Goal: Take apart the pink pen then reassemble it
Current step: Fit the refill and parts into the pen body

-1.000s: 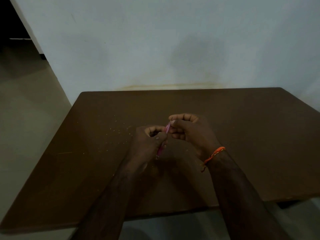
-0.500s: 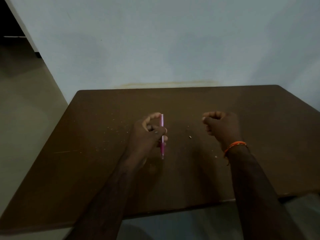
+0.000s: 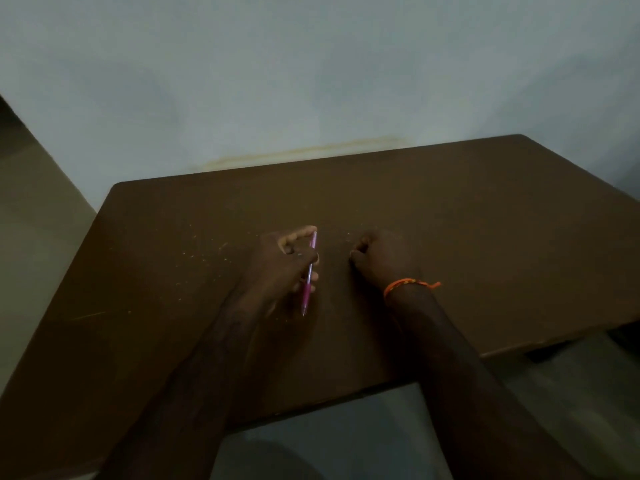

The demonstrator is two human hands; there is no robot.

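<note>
My left hand [image 3: 280,261] grips the pink pen [image 3: 309,276] near the middle of the brown table [image 3: 485,237]. The pen stands almost upright, its tip pointing down toward the table and its top end against my forefinger. My right hand [image 3: 381,258], with an orange thread band on the wrist, rests a short way to the right of the pen as a closed fist. It does not touch the pen. Whether anything small sits inside that fist is hidden.
Pale specks [image 3: 207,251] are scattered over the tabletop left of my hands. A light wall [image 3: 311,81] rises right behind the table's far edge. The near edge crosses under my forearms, and floor shows to the left.
A second ago both hands were together on the pen. My right hand let go and drew off to the right, then came back closer; my left hand keeps the pen upright.
</note>
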